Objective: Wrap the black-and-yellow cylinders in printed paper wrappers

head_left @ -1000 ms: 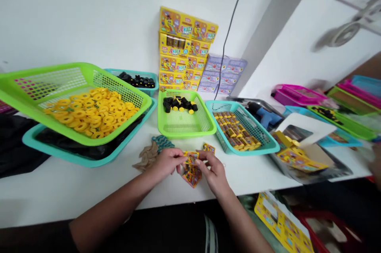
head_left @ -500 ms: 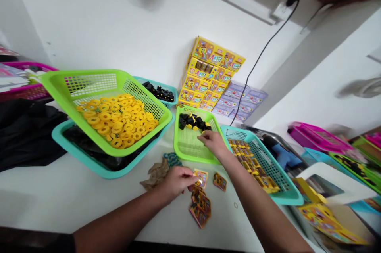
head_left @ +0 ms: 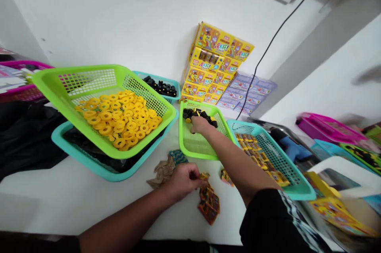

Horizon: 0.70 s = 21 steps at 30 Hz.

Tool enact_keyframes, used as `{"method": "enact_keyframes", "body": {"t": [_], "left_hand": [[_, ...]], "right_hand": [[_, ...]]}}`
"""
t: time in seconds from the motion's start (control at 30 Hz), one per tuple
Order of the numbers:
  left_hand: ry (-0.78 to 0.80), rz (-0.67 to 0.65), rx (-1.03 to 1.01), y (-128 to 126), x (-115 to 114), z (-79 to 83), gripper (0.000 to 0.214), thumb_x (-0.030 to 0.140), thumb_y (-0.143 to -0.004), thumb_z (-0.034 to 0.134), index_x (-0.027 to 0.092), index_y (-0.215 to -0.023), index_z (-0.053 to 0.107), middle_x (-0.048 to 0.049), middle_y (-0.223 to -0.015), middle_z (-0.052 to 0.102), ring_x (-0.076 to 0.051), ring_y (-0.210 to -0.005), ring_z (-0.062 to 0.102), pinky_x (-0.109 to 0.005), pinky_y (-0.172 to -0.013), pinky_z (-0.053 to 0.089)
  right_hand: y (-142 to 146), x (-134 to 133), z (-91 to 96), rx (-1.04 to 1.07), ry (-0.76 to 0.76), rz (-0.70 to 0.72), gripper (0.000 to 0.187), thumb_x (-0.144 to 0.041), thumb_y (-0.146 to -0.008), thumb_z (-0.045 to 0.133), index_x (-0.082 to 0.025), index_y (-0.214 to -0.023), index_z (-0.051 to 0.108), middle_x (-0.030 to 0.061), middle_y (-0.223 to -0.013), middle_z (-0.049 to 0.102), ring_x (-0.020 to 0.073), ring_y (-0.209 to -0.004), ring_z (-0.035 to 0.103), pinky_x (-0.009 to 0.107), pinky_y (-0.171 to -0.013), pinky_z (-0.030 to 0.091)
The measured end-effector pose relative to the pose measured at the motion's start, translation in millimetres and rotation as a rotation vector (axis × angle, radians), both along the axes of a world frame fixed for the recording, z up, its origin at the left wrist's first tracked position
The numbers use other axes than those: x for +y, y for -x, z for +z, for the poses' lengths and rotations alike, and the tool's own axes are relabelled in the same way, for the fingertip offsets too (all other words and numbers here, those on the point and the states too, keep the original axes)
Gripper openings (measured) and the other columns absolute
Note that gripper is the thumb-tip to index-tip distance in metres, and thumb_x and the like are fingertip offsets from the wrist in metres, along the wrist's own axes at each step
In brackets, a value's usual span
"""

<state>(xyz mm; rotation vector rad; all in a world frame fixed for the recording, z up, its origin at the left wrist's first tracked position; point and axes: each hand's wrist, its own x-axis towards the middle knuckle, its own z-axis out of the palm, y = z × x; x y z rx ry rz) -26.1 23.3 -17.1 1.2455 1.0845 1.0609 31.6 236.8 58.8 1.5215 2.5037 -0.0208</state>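
Black pieces (head_left: pixel 190 113): heaped at far end of small green basket (head_left: pixel 196 148).
Right hand (head_left: pixel 201 125): curled over them; grasp unclear.
Left hand (head_left: pixel 181 179): pinches printed card (head_left: pixel 205 176) near front edge of table (head_left: pixel 74 197).
Care: lift one piece, card steady.

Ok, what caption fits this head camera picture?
Right hand reaches into the green basket of black pieces; left hand pinches a card.

The left hand (head_left: pixel 184 179) sits close in, fingers curled together in a pinch, forearm bare. The right hand (head_left: pixel 201 125) is stretched forward, palm down, fingers bent downward, with a dark sleeve (head_left: pixel 268 221) at the upper arm. The 2 hands are apart.
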Motion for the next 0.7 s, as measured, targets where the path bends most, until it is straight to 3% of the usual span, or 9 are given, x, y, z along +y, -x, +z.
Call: {"method": "enact_keyframes", "body": {"t": [0.13, 0.27, 0.37, 0.43, 0.53, 0.63, 0.7], "left_hand": [[-0.081, 0.013, 0.082, 3, -2, 5.2, 0.036, 0.041, -0.065, 0.075, 0.019, -0.059, 0.047, 0.0038, -0.053, 0.049, -0.010, -0.051, 0.042, -0.023, -0.049, 0.031], [-0.155, 0.024, 0.146, 3, -4, 5.5, 0.032, 0.042, -0.073, 0.068, 0.019, -0.063, 0.049, 0.0036, -0.054, 0.049, -0.011, -0.052, 0.045, -0.023, -0.050, 0.035], [-0.181, 0.000, 0.197, 4, -5, 5.5, 0.030, 0.043, -0.082, 0.058, 0.019, -0.066, 0.051, 0.0026, -0.056, 0.050, -0.011, -0.052, 0.049, -0.023, -0.051, 0.037], [-0.184, -0.025, 0.216, 5, -6, 6.4, 0.031, 0.042, -0.086, 0.053, 0.018, -0.066, 0.052, 0.0021, -0.056, 0.050, -0.012, -0.053, 0.051, -0.023, -0.050, 0.038], [-0.149, -0.038, 0.191, 5, -8, 9.8, 0.032, 0.044, -0.085, 0.052, 0.018, -0.067, 0.057, 0.0011, -0.061, 0.051, -0.012, -0.055, 0.052, -0.022, -0.048, 0.039], [-0.091, -0.043, 0.130, 4, -11, 14.6, 0.030, 0.044, -0.080, 0.060, 0.016, -0.070, 0.062, 0.0002, -0.066, 0.052, -0.012, -0.058, 0.052, -0.022, -0.047, 0.040], [-0.047, -0.029, 0.034, 3, -14, 18.4, 0.028, 0.042, -0.077, 0.066, 0.015, -0.070, 0.062, 0.0000, -0.066, 0.054, -0.013, -0.059, 0.054, -0.022, -0.048, 0.042]], "right_hand": [[-29, -19, -4.8, -0.069, 0.090, -0.048, 0.036, -0.016, -0.059, 0.077, -0.012, -0.095, 0.074, 0.0175, -0.097, 0.074, 0.0318, -0.095, 0.069, 0.032, -0.076, 0.052], [-53, -40, -2.5, -0.008, 0.114, -0.081, 0.030, -0.012, -0.057, 0.077, -0.011, -0.087, 0.076, 0.0194, -0.093, 0.074, 0.0337, -0.093, 0.069, 0.033, -0.077, 0.052], [-71, -57, 8.1, 0.136, 0.069, -0.094, 0.029, -0.023, -0.071, 0.072, -0.014, -0.098, 0.075, 0.0159, -0.101, 0.074, 0.0304, -0.098, 0.067, 0.032, -0.080, 0.050], [-84, -74, 16.3, 0.247, 0.029, -0.097, 0.033, -0.032, -0.086, 0.057, -0.020, -0.113, 0.070, 0.0098, -0.102, 0.073, 0.0237, -0.095, 0.067, 0.028, -0.079, 0.050], [-102, -112, 22.1, 0.718, 0.076, -0.156, 0.038, -0.036, -0.093, 0.042, -0.021, -0.121, 0.063, 0.0016, -0.076, 0.069, 0.0154, -0.067, 0.064, 0.024, -0.061, 0.048], [-113, -156, 16.5, 1.383, 0.247, -0.228, 0.033, -0.039, -0.085, 0.054, -0.019, -0.110, 0.064, -0.0033, -0.062, 0.060, 0.0123, -0.051, 0.056, 0.022, -0.048, 0.043], [-115, -183, 8.7, 1.648, 0.356, -0.272, 0.031, -0.038, -0.082, 0.061, -0.020, -0.106, 0.064, -0.0022, -0.065, 0.063, 0.0122, -0.052, 0.058, 0.022, -0.048, 0.044]]}}
